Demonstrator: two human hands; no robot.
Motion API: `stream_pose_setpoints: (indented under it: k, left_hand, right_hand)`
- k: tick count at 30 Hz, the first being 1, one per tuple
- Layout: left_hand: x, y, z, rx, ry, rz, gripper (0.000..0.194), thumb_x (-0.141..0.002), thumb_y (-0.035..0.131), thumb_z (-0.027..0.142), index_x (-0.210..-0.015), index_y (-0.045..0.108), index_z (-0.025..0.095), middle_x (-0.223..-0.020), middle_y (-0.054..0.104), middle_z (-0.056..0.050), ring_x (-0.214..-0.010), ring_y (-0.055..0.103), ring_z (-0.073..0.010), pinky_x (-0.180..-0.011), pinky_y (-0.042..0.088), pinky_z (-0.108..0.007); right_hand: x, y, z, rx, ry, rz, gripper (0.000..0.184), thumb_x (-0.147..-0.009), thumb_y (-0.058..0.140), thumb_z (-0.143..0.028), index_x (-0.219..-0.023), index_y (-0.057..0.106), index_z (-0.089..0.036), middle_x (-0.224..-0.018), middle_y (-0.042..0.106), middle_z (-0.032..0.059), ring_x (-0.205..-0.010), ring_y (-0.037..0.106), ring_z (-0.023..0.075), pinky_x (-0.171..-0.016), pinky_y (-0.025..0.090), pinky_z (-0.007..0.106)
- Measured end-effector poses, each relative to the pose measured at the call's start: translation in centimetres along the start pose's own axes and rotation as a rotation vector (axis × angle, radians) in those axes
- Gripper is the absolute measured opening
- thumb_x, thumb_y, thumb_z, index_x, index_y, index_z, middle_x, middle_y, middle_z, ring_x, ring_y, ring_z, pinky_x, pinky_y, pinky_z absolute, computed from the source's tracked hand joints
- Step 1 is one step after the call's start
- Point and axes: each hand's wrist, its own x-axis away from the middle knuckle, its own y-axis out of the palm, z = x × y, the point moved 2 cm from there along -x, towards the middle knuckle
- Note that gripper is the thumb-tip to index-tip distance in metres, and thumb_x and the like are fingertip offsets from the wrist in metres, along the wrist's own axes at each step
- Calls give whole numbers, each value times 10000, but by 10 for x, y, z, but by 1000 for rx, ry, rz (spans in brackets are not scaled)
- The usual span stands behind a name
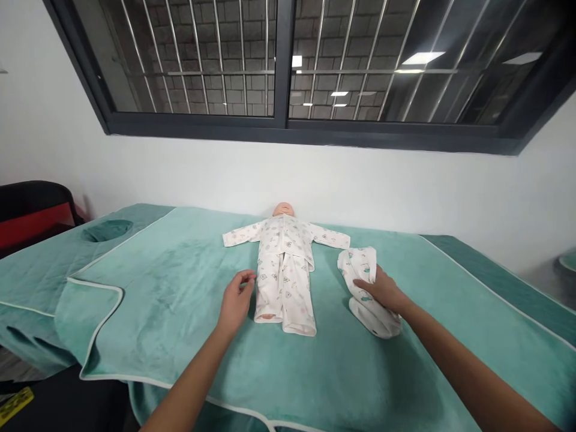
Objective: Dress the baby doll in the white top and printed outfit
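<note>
A baby doll in white printed pyjamas lies on its back on a green blanket, arms spread, head toward the wall. My left hand hovers just left of the doll's legs, fingers loosely curled, holding nothing. My right hand rests flat on a bundled white printed garment lying to the right of the doll, fingers stretched over the cloth.
The blanket covers a green padded table with a face hole at the far left. A white wall and a barred window stand behind. A dark chair with red is at the left.
</note>
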Motion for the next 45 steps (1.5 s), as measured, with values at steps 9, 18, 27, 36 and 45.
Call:
stream_pose_setpoints:
  k: [9,18,27,36,45]
  left_hand:
    - [-119,55,35,-93,220,32,257,-877,491,237,-1074,652,198,-1178,667,-84,-1085,614,-214,-970,474,-367]
    - [-240,122,21,-140,272,-137,417,-815,429,97,-1144,673,174,-1246,667,-81,-1182,584,-224,-1078,403,-377]
    - [-245,126,15,-264,467,-290,557,-823,378,102,-1313,586,265,-1370,586,-25,-1254,518,-235,-1094,382,-418]
    - [-248,126,17,-316,394,-304,545,-852,351,125,-1353,545,222,-1396,564,-40,-1309,469,-241,-1103,357,-411]
    - [-247,125,13,-302,421,-282,507,-863,372,139,-1329,557,209,-1381,574,-48,-1290,476,-231,-1097,359,-396]
  right_hand:
    - [-29,45,-96,-43,-261,220,613,-854,525,-511,-1367,440,-185,-1415,480,155,-1308,454,313,-1043,427,460]
    - [-173,161,-188,167,-305,-13,325,-875,476,-491,-1001,592,-215,-1071,672,84,-904,641,239,-774,471,354]
    - [-207,180,-177,49,-234,-101,189,-828,490,-411,-756,532,-242,-789,676,20,-721,604,215,-603,387,303]
    - [-190,177,-167,-156,-167,-83,309,-777,568,-454,-998,585,-239,-1144,633,37,-962,604,216,-794,430,333]
    - [-163,180,-165,-154,-147,21,394,-812,561,-487,-1127,680,-283,-1223,544,86,-1226,449,307,-1035,353,443]
